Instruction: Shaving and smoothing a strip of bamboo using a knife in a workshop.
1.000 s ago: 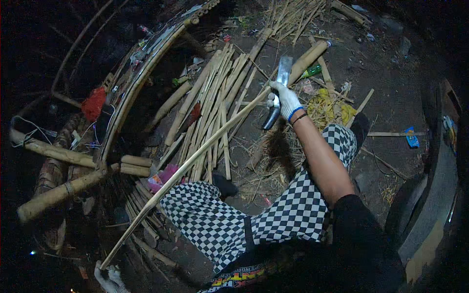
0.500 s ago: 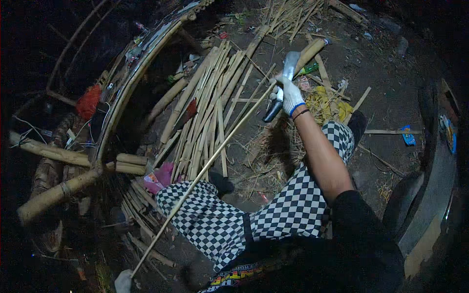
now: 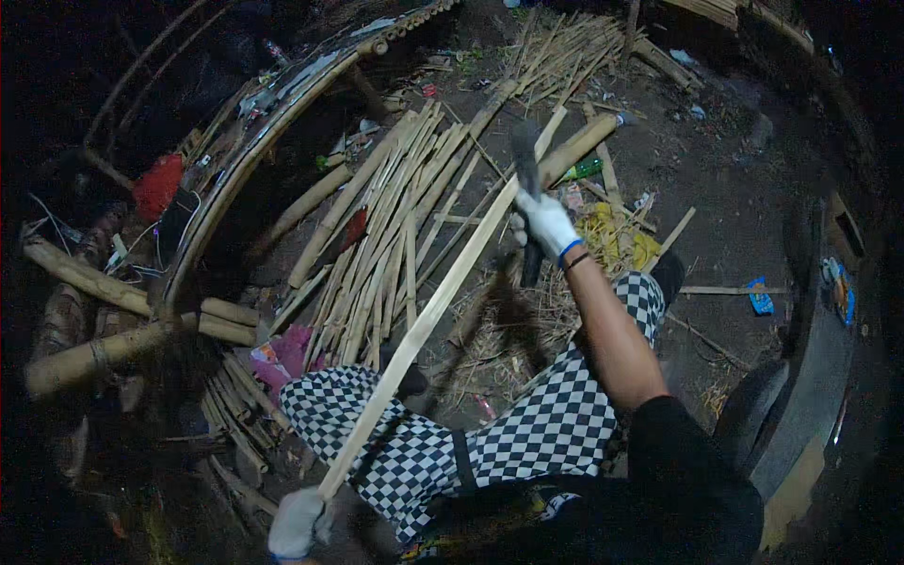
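My left hand (image 3: 299, 524), in a white glove at the lower left, is closed round the near end of a long pale bamboo strip (image 3: 414, 339). The strip slants up across my lap, its flat face showing. Farther off, my gloved right hand (image 3: 551, 226) grips a machete (image 3: 524, 151) with a broad dark blade and a dark handle sticking out below the fist. The strip passes right beside the blade and fingers; whether the fingers also touch it I cannot tell. Past the blade, the strip's far end lies over a thick bamboo pole (image 3: 586, 147).
Many split bamboo strips (image 3: 386, 231) lie piled left of centre, with another heap (image 3: 574, 52) at the back. Yellow plastic (image 3: 612, 235) and shavings litter the dirt by my right knee. A bamboo bench frame (image 3: 240, 193) curves along the left. At right stands a grey board (image 3: 800, 414).
The strip has turned from its narrow edge to its flat face. My left hand has come up and right into fuller view. The machete has swung upright, its blade now looking dark.
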The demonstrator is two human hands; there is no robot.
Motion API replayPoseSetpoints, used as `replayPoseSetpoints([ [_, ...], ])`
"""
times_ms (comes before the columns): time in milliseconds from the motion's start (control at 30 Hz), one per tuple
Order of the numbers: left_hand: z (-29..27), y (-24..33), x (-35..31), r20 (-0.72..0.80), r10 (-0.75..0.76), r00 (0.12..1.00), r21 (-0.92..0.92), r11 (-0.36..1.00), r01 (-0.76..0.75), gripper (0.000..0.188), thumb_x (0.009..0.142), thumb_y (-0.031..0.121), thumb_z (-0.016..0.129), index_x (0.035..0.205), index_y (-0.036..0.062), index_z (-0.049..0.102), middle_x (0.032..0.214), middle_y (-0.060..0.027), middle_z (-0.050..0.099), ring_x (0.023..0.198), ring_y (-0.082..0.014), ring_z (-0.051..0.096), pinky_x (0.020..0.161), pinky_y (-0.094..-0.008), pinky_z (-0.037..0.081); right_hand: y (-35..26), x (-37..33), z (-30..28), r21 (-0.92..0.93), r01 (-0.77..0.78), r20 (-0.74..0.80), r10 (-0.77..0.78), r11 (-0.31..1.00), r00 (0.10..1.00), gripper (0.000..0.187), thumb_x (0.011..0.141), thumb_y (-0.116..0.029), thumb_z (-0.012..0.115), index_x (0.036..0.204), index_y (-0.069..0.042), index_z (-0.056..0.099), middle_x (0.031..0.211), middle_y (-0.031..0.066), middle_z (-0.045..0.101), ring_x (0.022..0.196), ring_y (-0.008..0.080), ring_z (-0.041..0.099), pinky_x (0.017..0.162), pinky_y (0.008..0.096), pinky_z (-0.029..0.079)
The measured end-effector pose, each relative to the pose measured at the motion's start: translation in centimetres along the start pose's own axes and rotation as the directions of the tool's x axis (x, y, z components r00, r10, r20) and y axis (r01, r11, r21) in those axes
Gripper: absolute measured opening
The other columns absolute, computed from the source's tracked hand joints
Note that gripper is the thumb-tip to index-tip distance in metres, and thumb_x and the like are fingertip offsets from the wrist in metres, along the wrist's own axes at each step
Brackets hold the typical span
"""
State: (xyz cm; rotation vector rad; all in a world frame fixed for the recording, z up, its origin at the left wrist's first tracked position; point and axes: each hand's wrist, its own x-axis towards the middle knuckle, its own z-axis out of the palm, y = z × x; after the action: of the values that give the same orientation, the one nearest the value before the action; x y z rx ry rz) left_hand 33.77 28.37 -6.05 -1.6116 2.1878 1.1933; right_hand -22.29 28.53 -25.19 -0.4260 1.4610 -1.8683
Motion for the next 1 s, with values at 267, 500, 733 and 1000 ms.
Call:
replayPoseSetpoints([
  [267,8.7,3.3,11.8,-0.029,0.376,0.926,-0.034,0.926,-0.377,0.028,0.093,0.025,0.052,0.077,0.0031,0.058,0.06,-0.0012,0.05,0.046,-0.0123,0.045,0.042,-0.0278,0.038,-0.1,-3.2,2.3,-0.006,-0.123,0.029,0.124,0.992,0.992,0.022,0.093,-0.027,0.053,0.094,-0.007,0.062,0.06,0.0027,0.053,0.044,0.0152,0.05,0.041,0.031,0.043],
  [500,6.7,18.6,23.4,0.08,0.268,0.96,-0.591,0.788,-0.17,0.028,0.093,0.03,0.045,0.082,0.007,0.056,0.055,0.0032,0.045,0.043,-0.0096,0.043,0.038,-0.0262,0.036,0.3,-3.4,-1.3,0.058,-0.101,-0.021,0.103,0.993,0.994,0.025,0.094,-0.026,0.05,0.102,-0.006,0.062,0.06,0.0033,0.051,0.043,0.0151,0.048,0.04,0.0305,0.042],
  [733,-3.8,48.0,46.3,-0.319,0.545,0.776,-0.138,0.783,-0.606,0.088,0.084,0.071,0.042,0.103,-0.0123,0.063,0.105,-0.0276,0.065,0.1,-0.0374,0.063,0.091,-0.0421,0.044,-0.7,-3.2,0.9,0.007,-0.076,-0.027,0.076,0.997,0.997,0.025,0.096,-0.024,0.049,0.104,-0.003,0.06,0.06,0.0031,0.05,0.043,0.0148,0.047,0.04,0.0301,0.04],
  [1000,4.3,40.1,49.0,-0.116,0.92,0.375,0.312,0.392,-0.865,0.058,0.083,0.06,0.052,0.107,0.0085,0.067,0.117,-0.0208,0.062,0.107,-0.0389,0.058,0.091,-0.0425,0.045,-2.9,-4.1,-1.0,-0.058,-0.099,-0.147,0.089,0.993,0.985,0.028,0.098,-0.025,0.048,0.106,-0.002,0.062,0.06,0.0018,0.05,0.044,0.0141,0.047,0.042,0.0283,0.04],
])
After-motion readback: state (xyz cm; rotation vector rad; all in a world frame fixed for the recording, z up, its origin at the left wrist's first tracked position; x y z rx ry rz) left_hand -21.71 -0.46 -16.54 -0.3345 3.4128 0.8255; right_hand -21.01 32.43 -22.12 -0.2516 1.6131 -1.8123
